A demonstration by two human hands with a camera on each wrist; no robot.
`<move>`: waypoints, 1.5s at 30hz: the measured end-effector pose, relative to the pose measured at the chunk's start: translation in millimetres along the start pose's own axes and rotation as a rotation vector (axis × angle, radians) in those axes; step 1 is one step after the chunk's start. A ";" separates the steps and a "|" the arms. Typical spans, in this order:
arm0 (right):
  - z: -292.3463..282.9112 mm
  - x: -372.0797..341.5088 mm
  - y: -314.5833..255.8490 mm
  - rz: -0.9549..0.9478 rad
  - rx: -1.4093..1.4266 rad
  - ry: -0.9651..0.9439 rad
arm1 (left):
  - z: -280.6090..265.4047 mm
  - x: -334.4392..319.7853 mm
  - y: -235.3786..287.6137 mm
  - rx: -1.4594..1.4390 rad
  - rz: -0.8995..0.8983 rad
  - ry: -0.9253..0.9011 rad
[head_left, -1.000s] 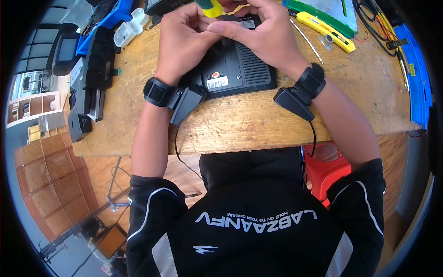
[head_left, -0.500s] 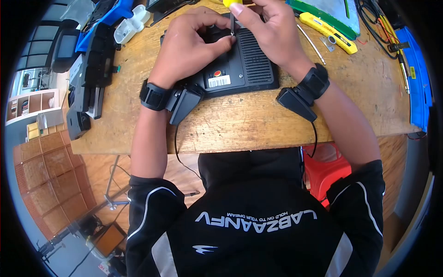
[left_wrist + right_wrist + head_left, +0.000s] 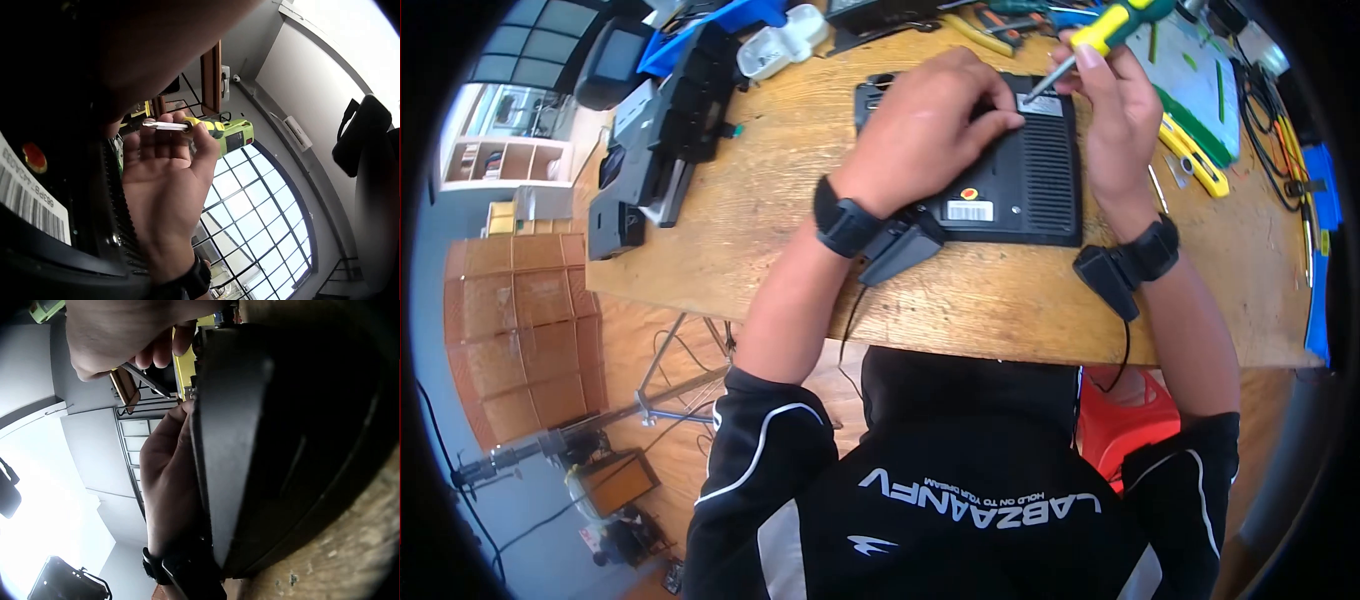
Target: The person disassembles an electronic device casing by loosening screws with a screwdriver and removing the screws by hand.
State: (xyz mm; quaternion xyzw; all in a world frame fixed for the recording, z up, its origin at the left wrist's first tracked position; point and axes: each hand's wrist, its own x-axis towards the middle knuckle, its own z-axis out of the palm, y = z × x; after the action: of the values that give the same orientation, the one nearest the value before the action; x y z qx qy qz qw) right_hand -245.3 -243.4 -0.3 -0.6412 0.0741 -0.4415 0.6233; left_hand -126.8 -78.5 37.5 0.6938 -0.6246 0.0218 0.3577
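Note:
In the head view, a black device (image 3: 993, 180) with ridged vents, a barcode label and a red-and-yellow sticker lies on the wooden table. My left hand (image 3: 925, 130) rests over its upper left part, thumb and forefinger curled close together near the vents. I cannot tell whether a small thing sits between those fingertips. A yellow-and-green screwdriver (image 3: 1112, 28) is held by its handle in my right hand (image 3: 1122, 130), tilted, its shaft pointing down-left toward the left fingertips. The left wrist view shows the screwdriver's cross-shaped tip (image 3: 147, 124) in the air beside the device.
A yellow utility knife (image 3: 1197, 155) and a thin metal rod (image 3: 1158, 188) lie right of the device. Pliers (image 3: 980, 35) lie behind it. At the left stand black cases (image 3: 685, 110) and an open white box (image 3: 783, 42). Cables (image 3: 1268, 115) lie at the far right.
The hands, close together at first, have parted. My right hand has drawn the screwdriver away to the right, its shaft now slanted. My left hand stays over the device. The head view has shifted.

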 end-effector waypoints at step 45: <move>5.1 -5.9 -7.1 0.092 0.093 -0.081 | -74.7 -42.5 -143.1 0.092 -0.623 0.537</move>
State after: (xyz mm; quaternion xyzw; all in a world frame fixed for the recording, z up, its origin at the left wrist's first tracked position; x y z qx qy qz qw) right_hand -248.7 -234.4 3.9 -0.6248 0.0576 -0.3891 0.6744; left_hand 21.3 -8.4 5.6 0.8346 -0.2677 0.1207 0.4660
